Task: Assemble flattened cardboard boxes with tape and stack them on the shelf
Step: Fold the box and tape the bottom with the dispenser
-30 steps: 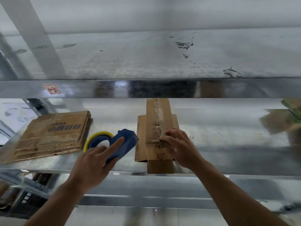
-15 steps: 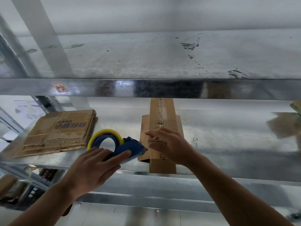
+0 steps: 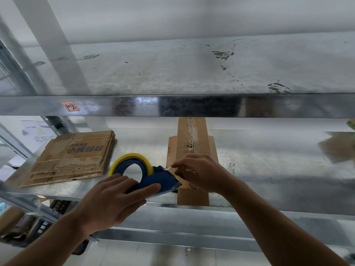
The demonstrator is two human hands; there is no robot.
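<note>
A blue tape dispenser (image 3: 155,181) with a yellow-rimmed tape roll (image 3: 130,163) lies on the metal shelf (image 3: 278,166). My left hand (image 3: 113,202) grips the dispenser's handle from the near side. My right hand (image 3: 201,172) pinches the loose tape end at the dispenser's front, just over a long narrow flattened cardboard box (image 3: 192,150). That box lies lengthwise on a wider flat piece and overhangs the shelf's front edge. A stack of flattened boxes (image 3: 73,156) with blue printed characters lies at the left of the shelf.
An upper metal shelf (image 3: 172,106) runs across just above, with a red-marked sticker (image 3: 70,106) on its front lip. A brown shape (image 3: 338,148) sits blurred at the far right. Below the shelf at lower left are dark crates and cardboard (image 3: 28,223).
My left hand drew the dispenser closer to the shelf's front edge. My right hand left the narrow box's top and moved left to pinch the tape end.
</note>
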